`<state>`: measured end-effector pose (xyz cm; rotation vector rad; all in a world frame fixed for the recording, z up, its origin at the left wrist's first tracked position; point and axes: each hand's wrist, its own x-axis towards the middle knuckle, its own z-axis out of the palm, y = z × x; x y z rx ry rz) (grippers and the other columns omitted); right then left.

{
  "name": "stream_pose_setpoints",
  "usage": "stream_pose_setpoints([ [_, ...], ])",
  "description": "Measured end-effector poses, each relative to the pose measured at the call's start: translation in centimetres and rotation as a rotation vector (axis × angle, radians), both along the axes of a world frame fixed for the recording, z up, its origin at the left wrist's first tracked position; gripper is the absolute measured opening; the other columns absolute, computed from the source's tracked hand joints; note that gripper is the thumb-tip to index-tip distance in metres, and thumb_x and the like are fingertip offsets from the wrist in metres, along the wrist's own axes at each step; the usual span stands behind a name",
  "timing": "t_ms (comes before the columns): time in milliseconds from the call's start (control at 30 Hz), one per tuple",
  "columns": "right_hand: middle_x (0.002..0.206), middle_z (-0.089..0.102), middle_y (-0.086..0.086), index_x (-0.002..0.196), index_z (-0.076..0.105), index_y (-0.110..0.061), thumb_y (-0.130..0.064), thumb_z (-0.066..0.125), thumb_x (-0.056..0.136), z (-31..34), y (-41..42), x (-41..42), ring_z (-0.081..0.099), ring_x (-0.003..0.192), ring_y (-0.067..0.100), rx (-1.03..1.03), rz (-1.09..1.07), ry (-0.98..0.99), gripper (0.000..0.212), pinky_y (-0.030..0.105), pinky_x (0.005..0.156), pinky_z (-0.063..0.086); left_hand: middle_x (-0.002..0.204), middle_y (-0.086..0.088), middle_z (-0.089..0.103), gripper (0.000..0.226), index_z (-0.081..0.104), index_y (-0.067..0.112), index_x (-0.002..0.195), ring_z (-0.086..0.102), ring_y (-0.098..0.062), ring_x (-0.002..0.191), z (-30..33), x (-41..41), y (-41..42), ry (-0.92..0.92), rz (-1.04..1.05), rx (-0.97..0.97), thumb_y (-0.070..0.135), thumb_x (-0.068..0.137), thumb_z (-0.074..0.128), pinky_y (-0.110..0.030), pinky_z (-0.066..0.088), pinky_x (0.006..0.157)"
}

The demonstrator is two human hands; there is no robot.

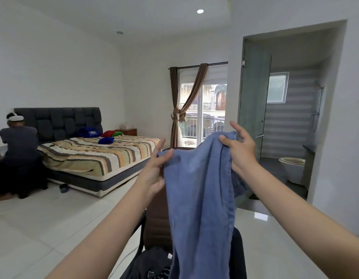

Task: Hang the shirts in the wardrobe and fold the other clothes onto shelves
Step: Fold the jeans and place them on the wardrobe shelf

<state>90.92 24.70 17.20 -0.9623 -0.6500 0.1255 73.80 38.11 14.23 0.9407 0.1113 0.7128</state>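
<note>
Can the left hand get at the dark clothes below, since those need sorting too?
Probably not yet: the left hand pinches the blue garment, which hangs over the dark clothes.

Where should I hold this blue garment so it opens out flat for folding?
Keep both grips on the top edge of the blue garment, from above. The left hand pinches one corner; the right hand holds bunched cloth, so slide it outward to the far corner, probably letting the length hang straight.

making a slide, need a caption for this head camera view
Both hands, left and right, hold up a blue garment above a brown chair.
</note>
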Motion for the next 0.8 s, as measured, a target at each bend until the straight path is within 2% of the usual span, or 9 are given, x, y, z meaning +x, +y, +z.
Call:
stream_pose_setpoints([
  [100,0.116,0.059,0.012,0.115,0.063,-0.027,0.012,0.071,0.074,0.1,-1.8,0.8,0.068,0.089,0.022,-0.071,0.098,0.054,0.058,0.032,0.073,0.058,0.118,-0.010,0.054,0.065,0.053,0.028,0.132,0.062,-0.032,0.105,1.3,0.2,-0.1,-0.022,0.082,-0.007,-0.014,0.082,0.055,-0.036,0.057,0.079],
  [167,0.101,0.063,0.014,0.125,0.057,-0.020,0.017,0.068,0.072,0.2,-3.1,1.5,0.068,0.078,0.020,-0.180,0.185,-0.007,0.066,0.029,0.064,0.058,0.113,-0.010,0.056,0.064,0.058,0.027,0.125,0.062,-0.033,0.103,2.1,0.1,0.5,-0.021,0.132,-0.022,-0.019,0.081,0.051,-0.036,0.057,0.079],
  [267,0.098,0.066,0.019,0.136,0.045,-0.013,0.016,0.071,0.068,0.1,-4.6,2.6,0.070,0.079,0.023,-0.245,0.249,-0.058,0.078,0.032,0.066,0.059,0.116,-0.011,0.055,0.059,0.062,0.026,0.114,0.062,-0.033,0.103,3.4,0.1,0.7,-0.049,0.149,-0.024,-0.020,0.079,0.050,-0.037,0.055,0.083],
  [400,0.112,0.065,0.010,0.132,0.040,-0.026,-0.034,0.097,0.034,-2.3,-4.8,2.6,0.070,0.086,0.016,-0.116,0.263,0.039,0.113,0.029,0.067,0.057,0.106,-0.008,0.057,0.057,0.056,0.021,0.124,0.063,-0.026,0.091,5.7,0.4,-0.7,-0.108,0.162,0.007,-0.019,0.083,0.047,-0.029,0.059,0.068],
  [433,0.117,0.063,0.004,0.135,0.035,-0.030,-0.045,0.096,0.032,-3.6,-4.5,2.0,0.070,0.091,0.013,-0.126,0.242,0.025,0.121,0.028,0.071,0.057,0.106,-0.008,0.057,0.056,0.055,0.020,0.124,0.063,-0.025,0.090,6.1,0.6,-0.8,-0.119,0.166,0.010,-0.019,0.083,0.047,-0.027,0.058,0.065],
  [500,0.128,0.055,-0.005,0.143,0.022,-0.034,-0.048,0.094,0.037,-6.2,-3.6,0.5,0.063,0.107,0.007,-0.161,0.184,-0.066,0.129,0.027,0.084,0.055,0.108,-0.009,0.056,0.055,0.055,0.021,0.123,0.063,-0.025,0.092,6.6,0.9,-0.9,-0.120,0.172,0.009,-0.018,0.084,0.048,-0.027,0.057,0.064],
  [600,0.149,0.036,-0.007,0.144,0.023,-0.044,-0.028,0.089,0.061,-7.8,-2.3,-0.6,0.044,0.132,0.015,-0.173,0.043,-0.325,0.108,0.045,0.104,0.045,0.108,-0.005,0.054,0.058,0.053,0.021,0.127,0.061,-0.024,0.095,6.7,1.0,-0.6,-0.086,0.203,0.018,-0.017,0.084,0.050,-0.028,0.056,0.070],
  [667,0.149,0.037,-0.015,0.141,0.034,-0.046,-0.014,0.080,0.072,-6.7,-1.8,-1.0,0.042,0.135,0.020,-0.142,0.001,-0.408,0.089,0.055,0.106,0.039,0.115,-0.004,0.050,0.065,0.046,0.021,0.136,0.060,-0.022,0.097,6.6,0.6,-0.1,-0.093,0.205,0.019,-0.017,0.083,0.050,-0.029,0.054,0.072],
  [800,0.112,0.068,-0.012,0.104,0.069,-0.033,0.010,0.066,0.081,-3.7,-0.4,-2.6,0.060,0.113,0.010,-0.052,-0.035,-0.332,0.048,0.042,0.103,0.046,0.146,-0.001,0.027,0.087,0.020,0.035,0.147,0.052,-0.024,0.112,5.3,-1.1,1.7,-0.004,0.133,0.107,-0.011,0.083,0.056,-0.033,0.050,0.078],
])
